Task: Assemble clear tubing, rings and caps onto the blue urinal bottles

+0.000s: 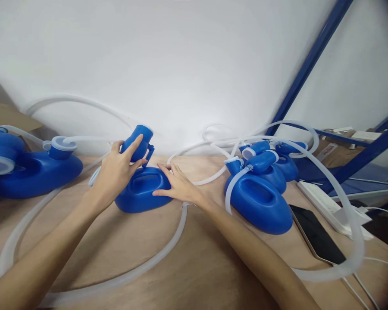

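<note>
1. Near the back edge of the bench (132,243): blue bottle (142,200), between both hands, handle slot facing up.
2. Left hand (118,172): clamped round blue neck piece (145,145), above bottle's far side.
3. Right hand (183,185): thumb and fingers apart, touching bottle's right end.
4. Toward bench's right edge: more blue bottles (271,215), phone (317,234) alongside.

White wall (181,64) behind; blue frame (309,64) at right; light-brown tabletop (142,237).

A dark-screened phone (317,234) lies beside a white power strip (320,202), near a blue metal frame (308,64).
</note>
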{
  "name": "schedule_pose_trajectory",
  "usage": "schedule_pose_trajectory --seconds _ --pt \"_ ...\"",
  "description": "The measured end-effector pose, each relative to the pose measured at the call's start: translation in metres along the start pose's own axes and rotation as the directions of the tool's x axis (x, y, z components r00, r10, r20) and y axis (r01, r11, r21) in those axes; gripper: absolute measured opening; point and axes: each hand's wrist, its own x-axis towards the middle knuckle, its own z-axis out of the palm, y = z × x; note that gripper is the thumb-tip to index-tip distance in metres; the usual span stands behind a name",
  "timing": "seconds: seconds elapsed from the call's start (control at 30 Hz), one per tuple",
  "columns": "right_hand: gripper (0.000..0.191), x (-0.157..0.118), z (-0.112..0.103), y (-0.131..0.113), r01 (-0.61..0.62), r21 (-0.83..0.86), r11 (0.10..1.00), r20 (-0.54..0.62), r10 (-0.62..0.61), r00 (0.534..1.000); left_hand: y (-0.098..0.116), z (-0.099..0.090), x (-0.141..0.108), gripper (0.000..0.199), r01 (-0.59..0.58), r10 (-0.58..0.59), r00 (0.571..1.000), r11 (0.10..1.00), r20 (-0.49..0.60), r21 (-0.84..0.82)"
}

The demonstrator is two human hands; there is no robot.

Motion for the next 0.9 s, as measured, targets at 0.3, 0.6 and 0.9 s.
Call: schedule_pose_trajectory --seconds 0.3,0.6,0.9 --pt "0.101 -0.002 0.01 -0.012 0.038 0.096 0.995 -0.062 -0.032 0.998 0.018 0.002 -0.004 0.073 -0.087 0.074 0.991 0.989 0.108 0.12" --pt "0.107 -0.002 -0.005 -0.007 -0.068 0.064 0.996 -0.056 0.072 0.996 0.035 -0.025 -0.011 0.068 -0.169 0.091 0.956 0.948 0.279 0.27" --pt "0.085 -0.005 -0.04 0.027 -0.071 0.016 0.997 -0.002 0.071 0.997 -0.018 -0.056 0.003 0.056 0.064 -0.168 0.928 0.951 0.334 0.302"
